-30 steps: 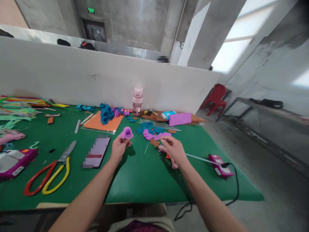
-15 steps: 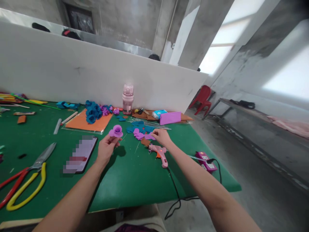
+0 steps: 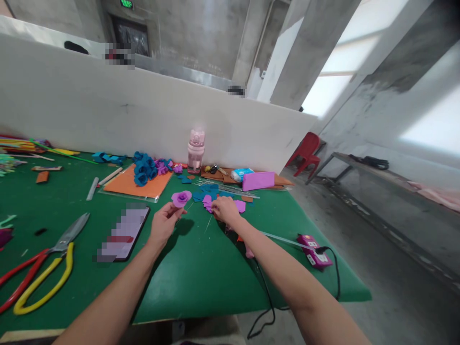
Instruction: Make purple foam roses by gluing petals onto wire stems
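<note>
My left hand (image 3: 163,221) pinches a purple paper rose (image 3: 181,198) from below, its bloom facing up above the fingertips. Over the loose pieces at the middle of the table, my right hand (image 3: 226,211) has its fingers drawn together on a purple paper petal (image 3: 207,203) at the edge of a small pile. Another purple petal (image 3: 240,206) lies just right of that hand. Blue paper petals (image 3: 206,192) are scattered behind it. A pink glue gun (image 3: 249,252) lies under my right forearm, mostly hidden.
Big scissors (image 3: 61,247) and a phone (image 3: 127,235) lie to the left. Blue paper roses (image 3: 143,167) rest on an orange sheet (image 3: 143,190). A pink bottle (image 3: 196,152) stands by the white partition (image 3: 151,110). A purple box (image 3: 314,251) with a black cable sits at right.
My right hand has moved slightly left, from one purple petal to the neighbouring pile, and now covers much of the glue gun. The rose has tipped a little in my left hand.
</note>
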`<control>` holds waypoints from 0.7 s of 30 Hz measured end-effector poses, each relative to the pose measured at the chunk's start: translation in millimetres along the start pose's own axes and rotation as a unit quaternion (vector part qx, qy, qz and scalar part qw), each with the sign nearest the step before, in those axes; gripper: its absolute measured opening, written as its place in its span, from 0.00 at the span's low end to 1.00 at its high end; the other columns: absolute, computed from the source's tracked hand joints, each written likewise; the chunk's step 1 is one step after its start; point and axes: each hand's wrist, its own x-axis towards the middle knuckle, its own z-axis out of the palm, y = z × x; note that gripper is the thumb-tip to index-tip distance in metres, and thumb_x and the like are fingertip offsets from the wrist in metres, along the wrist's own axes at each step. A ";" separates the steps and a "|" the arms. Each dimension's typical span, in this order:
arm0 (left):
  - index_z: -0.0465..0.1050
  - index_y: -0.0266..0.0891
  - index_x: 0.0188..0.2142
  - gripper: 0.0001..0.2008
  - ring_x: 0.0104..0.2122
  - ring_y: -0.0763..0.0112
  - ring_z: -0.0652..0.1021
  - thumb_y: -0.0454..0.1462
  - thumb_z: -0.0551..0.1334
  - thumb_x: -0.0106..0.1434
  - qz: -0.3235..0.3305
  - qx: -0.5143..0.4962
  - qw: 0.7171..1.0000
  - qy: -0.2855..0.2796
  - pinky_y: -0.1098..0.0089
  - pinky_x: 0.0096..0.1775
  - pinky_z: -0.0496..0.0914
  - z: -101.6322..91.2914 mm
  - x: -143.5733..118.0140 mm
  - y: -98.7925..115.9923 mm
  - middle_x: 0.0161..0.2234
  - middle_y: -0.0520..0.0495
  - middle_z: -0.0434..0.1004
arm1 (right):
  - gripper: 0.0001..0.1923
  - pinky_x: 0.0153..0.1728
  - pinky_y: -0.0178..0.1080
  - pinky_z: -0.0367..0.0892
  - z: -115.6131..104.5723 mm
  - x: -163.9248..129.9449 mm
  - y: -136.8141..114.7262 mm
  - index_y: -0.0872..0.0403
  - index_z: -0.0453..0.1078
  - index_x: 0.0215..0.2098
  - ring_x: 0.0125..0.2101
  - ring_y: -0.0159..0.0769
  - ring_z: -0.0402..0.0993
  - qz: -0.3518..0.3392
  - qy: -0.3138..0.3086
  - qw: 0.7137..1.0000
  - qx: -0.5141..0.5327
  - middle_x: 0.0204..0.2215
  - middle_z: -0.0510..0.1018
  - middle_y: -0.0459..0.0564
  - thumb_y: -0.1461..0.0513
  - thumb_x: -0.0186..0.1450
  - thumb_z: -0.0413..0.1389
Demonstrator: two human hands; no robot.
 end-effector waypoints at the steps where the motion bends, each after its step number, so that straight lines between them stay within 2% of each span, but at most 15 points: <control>1: 0.72 0.37 0.33 0.13 0.26 0.72 0.72 0.42 0.64 0.51 0.007 0.005 1.000 -0.001 0.72 0.31 0.64 -0.1 0.0 0.5 0.27 0.48 0.76 | 0.03 0.42 0.40 0.56 -0.4 1.0 0.7 0.54 0.72 0.25 0.38 0.40 0.68 0.009 0.010 1.000 0.021 0.31 0.76 0.52 0.66 0.54 0.56; 4: 0.71 0.37 0.33 0.11 0.29 0.71 0.72 0.41 0.64 0.52 0.028 -0.001 1.000 -0.002 0.71 0.35 0.65 -0.1 -0.4 3.8 0.26 0.49 0.74 | 0.03 0.38 0.38 0.59 -6.1 3.1 4.4 0.54 0.69 0.23 0.33 0.37 0.68 0.041 0.051 0.992 0.103 0.28 0.75 0.49 0.65 0.54 0.56; 7: 0.69 0.38 0.32 0.11 0.26 0.74 0.70 0.42 0.63 0.53 0.033 -0.038 0.999 -0.009 0.73 0.32 0.64 1.1 -1.8 8.6 0.24 0.53 0.70 | 0.05 0.31 0.36 0.62 -14.7 -0.4 7.0 0.54 0.66 0.24 0.26 0.33 0.68 0.083 0.092 0.970 0.211 0.23 0.73 0.45 0.60 0.56 0.54; 11: 0.67 0.37 0.30 0.12 0.24 0.76 0.67 0.43 0.64 0.50 0.002 -0.038 0.999 0.002 0.73 0.29 0.62 3.9 -4.9 14.5 0.23 0.54 0.66 | 0.13 0.21 0.33 0.62 -18.6 -18.9 -4.3 0.53 0.63 0.28 0.17 0.29 0.65 0.137 0.111 0.919 0.352 0.16 0.68 0.41 0.51 0.57 0.51; 14: 0.68 0.36 0.31 0.15 0.26 0.74 0.69 0.43 0.66 0.47 -0.031 -0.015 0.999 0.002 0.72 0.32 0.64 6.4 -7.7 18.2 0.25 0.52 0.68 | 0.15 0.20 0.32 0.63 -12.7 -39.8 -29.4 0.53 0.63 0.29 0.17 0.27 0.66 0.165 0.115 0.868 0.453 0.16 0.69 0.40 0.49 0.56 0.53; 16: 0.68 0.36 0.33 0.17 0.28 0.72 0.71 0.44 0.66 0.46 -0.047 -0.015 0.998 -0.025 0.70 0.34 0.65 8.6 -9.6 19.5 0.27 0.51 0.70 | 0.14 0.23 0.30 0.66 -5.4 -52.2 -50.2 0.53 0.64 0.29 0.20 0.26 0.69 0.211 0.132 0.721 0.646 0.18 0.71 0.41 0.55 0.51 0.61; 17: 0.69 0.36 0.33 0.18 0.30 0.71 0.71 0.44 0.67 0.46 -0.054 -0.018 0.997 -0.045 0.70 0.35 0.65 9.8 -10.6 19.7 0.27 0.51 0.71 | 0.14 0.25 0.29 0.67 -0.9 -57.0 -60.2 0.53 0.65 0.29 0.21 0.26 0.70 0.218 0.139 0.661 0.704 0.19 0.71 0.41 0.57 0.50 0.63; 19: 0.69 0.36 0.33 0.17 0.31 0.70 0.72 0.44 0.67 0.46 -0.062 -0.020 0.994 -0.084 0.69 0.36 0.65 12.6 -12.9 19.6 0.28 0.50 0.72 | 0.13 0.28 0.28 0.69 9.0 -63.2 -77.0 0.54 0.65 0.28 0.23 0.25 0.71 0.225 0.161 0.577 0.768 0.21 0.73 0.41 0.61 0.49 0.64; 21: 0.70 0.36 0.32 0.15 0.30 0.71 0.72 0.43 0.65 0.48 -0.060 -0.016 0.992 -0.108 0.69 0.36 0.65 15.4 -15.5 19.2 0.28 0.50 0.73 | 0.11 0.28 0.28 0.69 19.5 -66.2 -87.8 0.54 0.65 0.27 0.24 0.25 0.72 0.231 0.188 0.535 0.790 0.20 0.73 0.41 0.63 0.50 0.64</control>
